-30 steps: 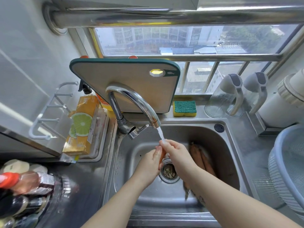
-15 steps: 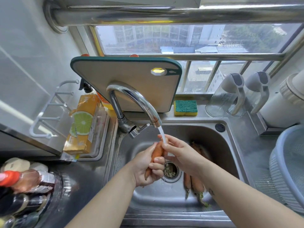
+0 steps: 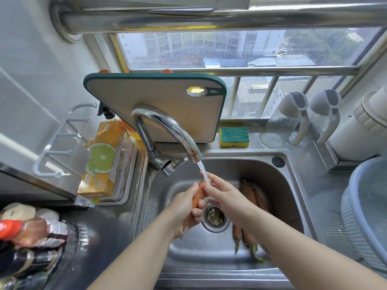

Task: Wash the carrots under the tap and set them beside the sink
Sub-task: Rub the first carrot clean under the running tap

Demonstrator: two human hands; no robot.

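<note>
Water runs from the chrome tap into the steel sink. My left hand grips an orange carrot around its lower half and holds it upright under the stream. My right hand wraps its fingers over the carrot's upper end, where the water hits. Several more carrots lie on the sink floor to the right of the drain, partly hidden behind my right forearm, with their green stubs toward me.
A cutting board leans behind the tap, with a green-yellow sponge beside it. Two glass jugs stand at the back right and a pale blue colander sits right of the sink. A lime-printed box and bottles fill the left counter.
The carrot has risen from low between my hands into plain view under the stream. My left hand has shifted its grip lower while my right hand slides along the upper end.
</note>
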